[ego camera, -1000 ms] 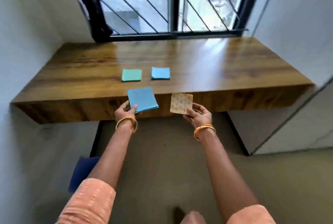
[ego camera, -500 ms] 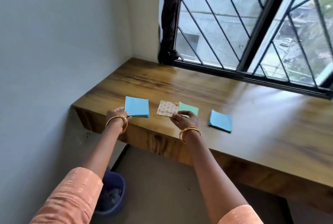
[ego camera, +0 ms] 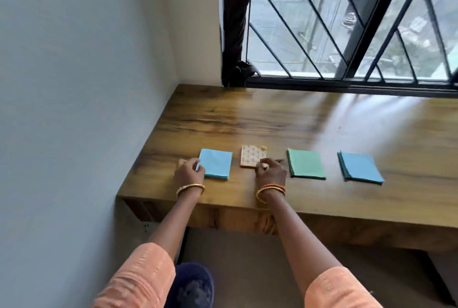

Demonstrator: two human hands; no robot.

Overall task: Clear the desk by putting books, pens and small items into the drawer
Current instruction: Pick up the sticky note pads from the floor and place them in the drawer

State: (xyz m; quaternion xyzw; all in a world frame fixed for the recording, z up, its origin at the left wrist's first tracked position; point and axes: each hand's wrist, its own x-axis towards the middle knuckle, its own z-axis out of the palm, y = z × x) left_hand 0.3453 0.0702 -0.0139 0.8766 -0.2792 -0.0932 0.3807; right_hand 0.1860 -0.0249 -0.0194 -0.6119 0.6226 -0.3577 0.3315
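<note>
Paper pads mostly: left hand (ego camera: pixel 189 173) pinches the blue pad (ego camera: pixel 215 164) at the desk's (ego camera: pixel 247 119) left end, right hand (ego camera: pixel 270 173) fingers on the patterned pad (ego camera: pixel 251 155). Light, floppy (edges lift easiest), so I'd grab corners.

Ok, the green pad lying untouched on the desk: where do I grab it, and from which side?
Take the green pad by its near edge, coming from the desk's front. It lies flat, a thin stack, so probably slide the thumb under that edge with fingers on top. The right hand is closest. The blue pad to its right sits apart, so nothing crowds the grip.
</note>
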